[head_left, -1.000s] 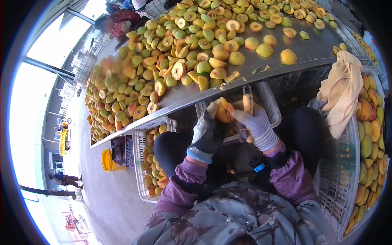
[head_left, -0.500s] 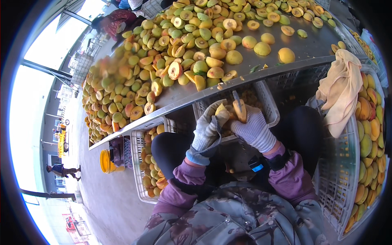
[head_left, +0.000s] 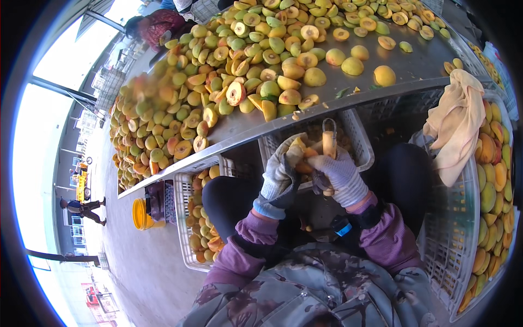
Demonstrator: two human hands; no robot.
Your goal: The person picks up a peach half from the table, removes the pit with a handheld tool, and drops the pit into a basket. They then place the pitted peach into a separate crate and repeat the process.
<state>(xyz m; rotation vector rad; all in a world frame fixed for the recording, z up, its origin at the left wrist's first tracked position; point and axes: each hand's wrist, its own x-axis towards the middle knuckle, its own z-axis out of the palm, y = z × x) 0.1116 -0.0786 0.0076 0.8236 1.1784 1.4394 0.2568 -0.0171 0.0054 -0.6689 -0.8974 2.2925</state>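
My left hand [head_left: 279,166], in a grey-white knit glove, is closed around a piece of yellow-orange peach [head_left: 298,150]. Close beside it, my gloved right hand [head_left: 340,173] grips a pitting tool [head_left: 329,143] with a light wooden handle and a metal loop pointing up. The right fingertips meet the fruit in the left hand, and part of the fruit is hidden by the gloves. Both hands are above my lap, in front of a metal table [head_left: 239,136] heaped with halved peaches [head_left: 235,94].
Under the table edge stands a white crate [head_left: 362,144]. Crates of peaches stand at left [head_left: 188,240] and right [head_left: 452,245], the right one with a beige cloth [head_left: 455,120] draped over it. A yellow bucket [head_left: 143,213] is on the floor. A person [head_left: 83,210] walks far left.
My right hand has turned the tool so its loop points up, and its fingers have come against the fruit. The left hand keeps its hold. The distant person has walked on slightly.
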